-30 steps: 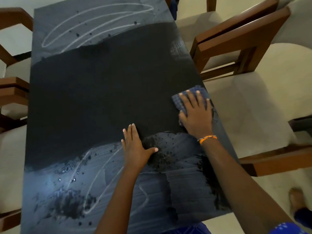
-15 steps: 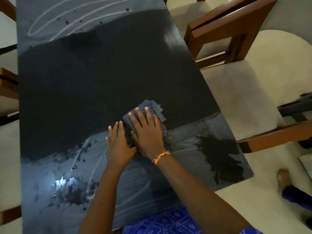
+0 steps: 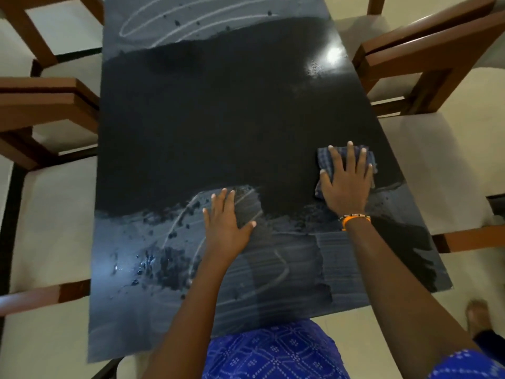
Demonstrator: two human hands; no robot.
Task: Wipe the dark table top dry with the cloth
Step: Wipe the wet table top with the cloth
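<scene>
Head view looks down at my two hands on the dark counter [image 3: 218, 119]. Closest to me, the counter is pale and streaky, with shiny drops and dark specks down at my left. That part looks wet to me.

My left hand [image 3: 226, 222] lies flat on that streaky part, fingers [image 3: 224, 199] spread open, holding nothing. I think it just props me up.

A bit farther out and off to the right, my right hand [image 3: 345, 181] presses flat on the blue checked cloth [image 3: 325, 160]. The fingers are spread wide on top of it, not curled round it. The cloth peeks out past my fingertips and at both sides, close to the counter's right edge.

Beyond both hands is a big dark patch that looks dry. Past that, at the far end, are more pale swirls.

So the wet part lies behind my right fingers and to their left, toward me. I think the cloth must slide back that way.
</scene>
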